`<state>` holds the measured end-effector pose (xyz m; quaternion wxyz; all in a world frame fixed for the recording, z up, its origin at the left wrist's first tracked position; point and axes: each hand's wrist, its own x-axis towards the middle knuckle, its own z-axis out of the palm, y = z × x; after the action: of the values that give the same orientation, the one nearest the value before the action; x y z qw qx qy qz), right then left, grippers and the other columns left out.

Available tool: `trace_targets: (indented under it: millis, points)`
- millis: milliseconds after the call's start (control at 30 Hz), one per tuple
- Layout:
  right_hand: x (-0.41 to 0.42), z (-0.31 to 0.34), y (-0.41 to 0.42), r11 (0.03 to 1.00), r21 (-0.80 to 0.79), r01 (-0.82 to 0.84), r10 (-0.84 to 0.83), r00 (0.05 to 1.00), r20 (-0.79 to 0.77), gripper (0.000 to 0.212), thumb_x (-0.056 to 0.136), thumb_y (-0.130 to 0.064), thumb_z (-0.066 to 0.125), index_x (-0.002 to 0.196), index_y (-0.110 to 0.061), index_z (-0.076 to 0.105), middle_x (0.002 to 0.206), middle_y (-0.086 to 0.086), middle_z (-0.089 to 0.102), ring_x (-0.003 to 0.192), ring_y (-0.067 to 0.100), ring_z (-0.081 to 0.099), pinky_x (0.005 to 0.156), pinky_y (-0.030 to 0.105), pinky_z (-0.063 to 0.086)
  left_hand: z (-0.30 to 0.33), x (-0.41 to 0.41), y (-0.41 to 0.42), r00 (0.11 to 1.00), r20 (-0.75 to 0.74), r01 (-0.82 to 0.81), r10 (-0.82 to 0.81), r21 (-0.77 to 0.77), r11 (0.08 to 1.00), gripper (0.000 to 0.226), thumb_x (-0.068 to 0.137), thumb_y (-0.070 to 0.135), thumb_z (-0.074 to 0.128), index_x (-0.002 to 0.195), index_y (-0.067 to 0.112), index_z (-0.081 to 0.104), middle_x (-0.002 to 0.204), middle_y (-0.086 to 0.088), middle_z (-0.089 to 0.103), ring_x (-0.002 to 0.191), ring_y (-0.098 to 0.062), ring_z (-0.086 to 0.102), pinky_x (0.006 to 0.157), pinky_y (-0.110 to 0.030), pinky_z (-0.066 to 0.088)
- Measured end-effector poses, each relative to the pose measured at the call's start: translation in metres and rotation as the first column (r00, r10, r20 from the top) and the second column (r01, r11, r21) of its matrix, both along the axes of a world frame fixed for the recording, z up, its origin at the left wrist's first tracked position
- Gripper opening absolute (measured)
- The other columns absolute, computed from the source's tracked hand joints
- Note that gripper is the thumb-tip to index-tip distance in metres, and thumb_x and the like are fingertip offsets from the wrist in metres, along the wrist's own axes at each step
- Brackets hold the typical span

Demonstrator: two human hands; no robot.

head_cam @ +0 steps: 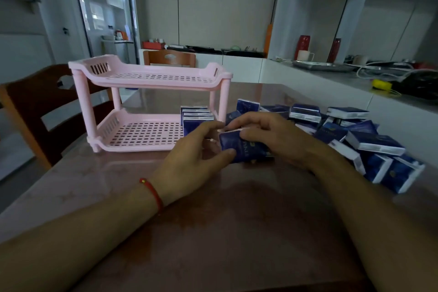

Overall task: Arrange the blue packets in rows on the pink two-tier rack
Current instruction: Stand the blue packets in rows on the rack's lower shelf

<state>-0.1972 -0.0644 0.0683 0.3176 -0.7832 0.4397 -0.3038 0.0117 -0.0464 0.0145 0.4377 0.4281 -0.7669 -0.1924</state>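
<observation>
- Both hands on one packet (244, 149), just above the table (213, 232) in front of the rack's right end — left hand (194, 156) pinches its near-left edge, right hand (267, 135) curled over the top.
- Rack (147, 102): a short row of packets (196, 117) standing at the right end of the lower tier; rest of that tier and the upper tier bare.
- Loose pile (350, 135) right of the rack, reaching toward the table's right edge.
</observation>
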Motion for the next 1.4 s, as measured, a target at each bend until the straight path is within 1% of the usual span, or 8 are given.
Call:
trace_targets:
  millis: [167, 267, 367, 567, 800, 1033, 1267, 1400]
  points:
    - [-0.016, -0.001, -0.014, 0.950, -0.204, 0.236, -0.230, 0.972, 0.052, 0.014, 0.098, -0.032, 0.060, 0.102, -0.022, 0.069, 0.086, -0.003, 0.074, 0.073, 0.011, 0.072, 0.071, 0.032, 0.059, 0.002, 0.008, -0.001, 0.995, -0.006, -0.098, 0.098, 0.033, 0.995, 0.034, 0.082, 0.017, 0.079, 0.108, 0.031, 0.061, 0.099, 0.012, 0.070, 0.087, -0.005, 0.067, 0.083, -0.031, 0.058]
    - [-0.038, -0.003, -0.024, 0.888, -0.381, 0.256, -0.348, 0.917, -0.194, 0.015, 0.096, -0.021, 0.064, 0.108, -0.025, 0.072, 0.093, -0.009, 0.072, 0.081, 0.007, 0.067, 0.079, 0.032, 0.057, 0.004, 0.016, -0.001, 0.993, 0.042, -0.109, 0.107, 0.053, 0.993, 0.034, 0.080, 0.015, 0.079, 0.104, 0.029, 0.060, 0.095, 0.012, 0.070, 0.083, -0.003, 0.066, 0.080, -0.027, 0.058]
    - [-0.042, -0.008, -0.028, 0.949, -0.295, 0.108, -0.249, 0.830, -0.498, 0.037, 0.091, -0.024, 0.071, 0.126, -0.030, 0.065, 0.120, -0.008, 0.067, 0.103, 0.008, 0.061, 0.090, 0.028, 0.050, 0.006, 0.020, 0.001, 0.990, 0.095, -0.105, 0.101, 0.038, 0.994, 0.033, 0.078, 0.012, 0.079, 0.103, 0.025, 0.062, 0.089, 0.013, 0.070, 0.076, 0.000, 0.065, 0.069, -0.014, 0.053]
    - [-0.038, -0.007, -0.023, 0.987, -0.159, 0.030, -0.125, 0.768, -0.628, 0.059, 0.087, -0.030, 0.076, 0.139, -0.039, 0.051, 0.139, -0.014, 0.050, 0.123, 0.009, 0.048, 0.101, 0.026, 0.040, 0.006, 0.022, 0.000, 0.988, 0.078, -0.135, 0.130, 0.055, 0.989, 0.032, 0.079, 0.013, 0.079, 0.104, 0.024, 0.061, 0.092, 0.012, 0.070, 0.080, 0.003, 0.065, 0.070, -0.013, 0.053]
    - [-0.045, 0.006, -0.017, 0.983, -0.103, 0.149, -0.169, 0.960, -0.222, 0.025, 0.098, -0.015, 0.048, 0.103, 0.004, 0.065, 0.074, 0.011, 0.061, 0.063, 0.018, 0.055, 0.060, 0.035, 0.046, 0.007, 0.024, 0.000, 0.982, 0.071, -0.180, 0.176, 0.050, 0.982, 0.031, 0.077, 0.010, 0.079, 0.099, 0.024, 0.061, 0.088, 0.015, 0.068, 0.078, 0.009, 0.062, 0.068, -0.009, 0.050]
    - [-0.027, 0.009, 0.000, 0.997, 0.035, -0.064, 0.068, 0.988, -0.142, 0.019, 0.099, -0.011, 0.057, 0.109, -0.013, 0.073, 0.103, 0.006, 0.075, 0.090, 0.021, 0.072, 0.074, 0.036, 0.063, 0.004, 0.022, -0.002, 0.988, 0.083, -0.135, 0.128, 0.089, 0.987, 0.032, 0.078, 0.015, 0.081, 0.102, 0.024, 0.061, 0.092, 0.009, 0.072, 0.078, -0.002, 0.067, 0.071, -0.015, 0.055]
    - [-0.006, -0.006, -0.004, 0.999, 0.034, -0.025, 0.028, 0.995, -0.099, 0.027, 0.089, -0.020, 0.074, 0.110, -0.016, 0.059, 0.092, 0.001, 0.075, 0.083, 0.011, 0.073, 0.068, 0.028, 0.061, 0.005, 0.022, -0.001, 0.997, 0.038, 0.059, -0.069, 0.220, 0.974, 0.046, 0.076, -0.006, 0.076, 0.113, 0.015, 0.057, 0.101, -0.006, 0.070, 0.085, -0.015, 0.067, 0.067, -0.015, 0.052]
    - [0.002, -0.008, -0.003, 0.999, -0.037, -0.003, -0.001, 0.995, -0.100, 0.035, 0.084, -0.028, 0.078, 0.110, -0.019, 0.057, 0.090, 0.002, 0.074, 0.079, 0.016, 0.074, 0.066, 0.033, 0.063, 0.003, 0.021, 0.000, 0.987, 0.147, 0.039, -0.069, 0.198, 0.979, 0.054, 0.075, 0.030, 0.085, 0.115, 0.025, 0.050, 0.104, 0.011, 0.068, 0.087, -0.004, 0.066, 0.070, -0.017, 0.053]
